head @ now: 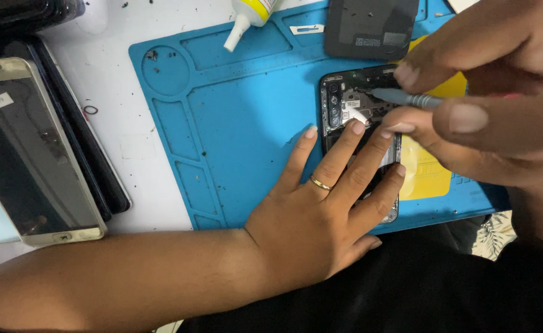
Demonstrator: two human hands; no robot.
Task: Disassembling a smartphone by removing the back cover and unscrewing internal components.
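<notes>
An opened black phone [345, 98] with its back removed lies on a blue repair mat [246, 111], its circuit board and camera strip showing. My left hand [327, 209], wearing a gold ring, lies flat with its fingers spread over the phone's lower half, pressing it to the mat. My right hand [487, 105] pinches a slim grey tool [404, 97] whose tip touches the board near the phone's top. The phone's lower part is hidden under my fingers.
The detached dark back cover [370, 24] lies above the phone. A white glue bottle [246, 15] rests at the mat's top edge. A gold-framed phone [31, 154] and dark screens lie at the left. A yellow sheet [425, 172] sits beside the opened phone.
</notes>
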